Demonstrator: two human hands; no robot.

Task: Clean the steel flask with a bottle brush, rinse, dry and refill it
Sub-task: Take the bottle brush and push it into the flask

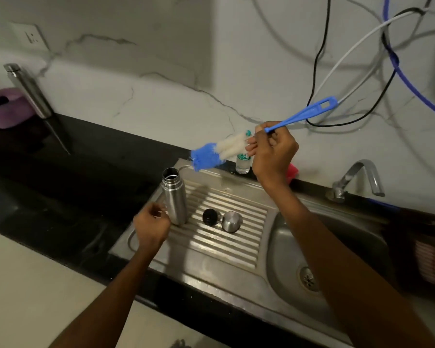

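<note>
The steel flask stands upright and uncapped on the ribbed drainboard of the steel sink. My left hand is curled just left of its base, close to the flask; contact is unclear. My right hand holds the bottle brush by its blue handle, above and right of the flask. The blue and white bristle head points down-left toward the flask mouth, a short way off. The black inner stopper and the steel cap lie on the drainboard to the flask's right.
A sink basin with a drain lies at the right, with a tap behind it. A small clear bottle and a red sponge sit by the wall. A second steel flask stands far left. Cables hang on the wall.
</note>
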